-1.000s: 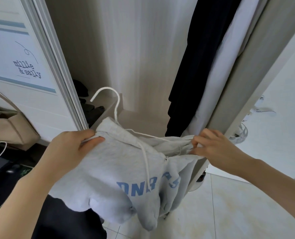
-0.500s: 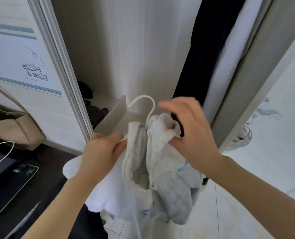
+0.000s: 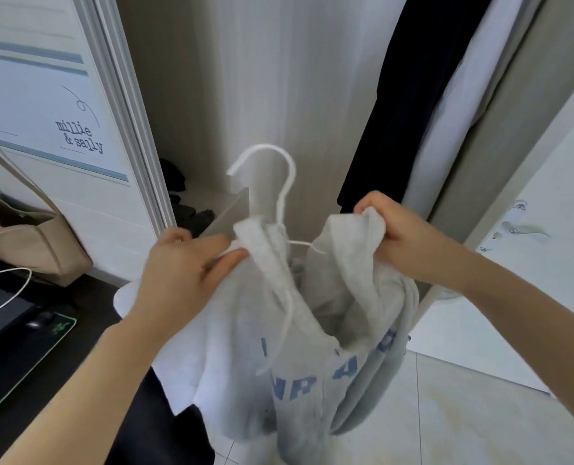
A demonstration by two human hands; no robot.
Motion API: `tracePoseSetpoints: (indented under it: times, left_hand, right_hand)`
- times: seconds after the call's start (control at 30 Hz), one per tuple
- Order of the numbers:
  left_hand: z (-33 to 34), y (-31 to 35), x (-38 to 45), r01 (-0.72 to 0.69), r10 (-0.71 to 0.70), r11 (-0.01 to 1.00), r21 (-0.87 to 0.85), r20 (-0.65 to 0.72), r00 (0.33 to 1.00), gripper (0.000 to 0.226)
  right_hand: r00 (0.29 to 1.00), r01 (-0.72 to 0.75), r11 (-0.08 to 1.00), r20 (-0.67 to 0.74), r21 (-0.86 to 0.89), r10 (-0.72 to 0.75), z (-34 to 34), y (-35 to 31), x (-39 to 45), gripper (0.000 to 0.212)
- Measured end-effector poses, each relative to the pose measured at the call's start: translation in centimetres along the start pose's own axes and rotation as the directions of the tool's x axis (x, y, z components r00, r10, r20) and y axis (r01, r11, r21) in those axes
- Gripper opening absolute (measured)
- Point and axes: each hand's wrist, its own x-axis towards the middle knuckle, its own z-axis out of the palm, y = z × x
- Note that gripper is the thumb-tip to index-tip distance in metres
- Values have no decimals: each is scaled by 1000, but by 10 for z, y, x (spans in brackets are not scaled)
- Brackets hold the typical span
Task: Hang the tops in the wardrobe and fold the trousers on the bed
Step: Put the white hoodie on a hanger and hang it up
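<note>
Grey hoodie was half-dressed on the white hanger, held up in front of the open wardrobe; left hand had its fingers curled over the left shoulder of the fabric, apparently pinning the hanger arm under it; right hand had a bunched fistful of the hood or right shoulder, thumb and fingers closed tight on cloth; hanger hook stood upright and free between the two hands, one bare wire arm showing toward the right hand, so the right shoulder looked not yet seated; judgement: this top was mid-fit, not hung; still to do were seat the right side, lift the hook to the rail, then the remaining tops and all trouser folding; rail, bed and trousers were out of frame, so can't tell overall count; a black garment and a white garment already hung at right, whether task items can't tell; clearance: open gap in the wardrobe left of the black garment, straight behind the hook, looked like the obvious slot; sliding door frame bounded it at left, close beside the left hand; right door edge sat just beyond the right hand; drawstring dangled loose, possible snag; beige bag and desk mat were low left, well apart from the lift path.
</note>
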Motion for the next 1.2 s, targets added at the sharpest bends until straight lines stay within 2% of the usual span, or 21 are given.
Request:
tracePoseSetpoints:
  times: [0.03, 0.1, 0.17, 0.2, 0.27, 0.3, 0.33, 0.37, 0.4, 0.43, 0.47, 0.57, 0.67, 0.77, 0.83, 0.9, 0.93, 1.03, 1.07, 1.13, 1.2]
  left_hand:
    - [7, 7, 2, -80, 81, 996, 35, -9, 997, 58]
    - [19, 15, 4, -169, 171, 982, 80, -20, 985, 46]
    - [22, 11, 3, -154, 157, 985, 80, -33, 987, 45]
    - [20, 8, 0, -117, 120, 991, 67, -46, 992, 49]
    - [12, 0, -5, 11, -9, 1000, 25, -82, 997, 57]
    - [9, -4, -7, 76, -75, 997, 10, -93, 993, 60]
    - [6, -7, -8, 119, -118, 993, 5, -99, 988, 62]
    - [4, -10, -8, 137, -137, 991, 2, -97, 986, 63]
    - [3, -12, -7, 135, -134, 991, 5, -90, 987, 62]
    - [2, -14, -5, 124, -122, 992, 13, -84, 989, 60]
    - [0, -16, -2, 100, -98, 995, 29, -88, 991, 56]
    - [-7, -25, 4, -9, 18, 993, 115, -84, 996, 47]
    - [-10, -29, 10, -122, 140, 966, 228, -68, 988, 49]
    - [1, -11, 19, -174, 177, 976, 131, -19, 984, 43]
    - [9, -4, 18, -126, 126, 992, 7, 2, 992, 37]
    - [12, -8, 15, -93, 96, 993, -74, 42, 994, 38]
    - [10, -15, 15, -53, 65, 990, -132, 88, 994, 42]
    - [-7, -39, 18, 212, -128, 927, -310, 269, 955, 74]
    - [-14, -51, 20, 259, -163, 911, -321, 297, 941, 77]
    - [-25, -72, 19, 317, -184, 882, -348, 364, 913, 80]
    - [-32, -89, 16, 363, -190, 856, -368, 431, 882, 85]
  right_hand:
    - [998, 70, 998, 4, -1, -70, 9, -7, 1, 28]
    - [990, 140, 987, -29, 82, -138, 27, -15, 2, 31]
    - [987, 127, 977, -120, 173, -107, 36, -5, 5, 29]
    - [988, 66, 982, -152, 175, -40, 36, 5, 8, 33]
    - [978, -204, 978, -45, -44, 202, 26, 28, 9, 40]
    - [921, -366, 912, 70, -187, 384, 21, 34, 7, 38]
    - [830, -472, 828, 166, -301, 533, 19, 41, 4, 38]
    - [751, -523, 769, 227, -368, 619, 19, 45, 0, 38]
    - [726, -526, 756, 258, -391, 638, 22, 45, -3, 38]
    - [731, -530, 755, 244, -386, 638, 25, 41, -4, 38]
    - [770, -524, 780, 200, -343, 606, 28, 39, -4, 37]
    - [849, -514, 856, 109, -59, 518, 35, 36, -4, 39]
    - [953, -293, 946, 124, 139, 277, 37, 18, 0, 35]
    - [988, -86, 985, 142, 151, 65, 44, -1, 2, 21]
    - [993, 8, 998, 115, 65, -15, 54, -4, 2, 20]
    - [999, 40, 999, 22, -1, -40, 58, -3, 2, 19]
    - [998, 40, 999, -45, 28, -38, 55, -2, 1, 19]
    - [980, 47, 987, -200, 157, -15, 36, 2, -3, 23]
    - [972, 69, 989, -234, 130, -37, 28, 3, -5, 22]
    - [955, 120, 992, -268, -45, -128, 10, 3, -9, 20]
    - [960, 101, 978, -241, -181, -143, -8, 3, -13, 24]
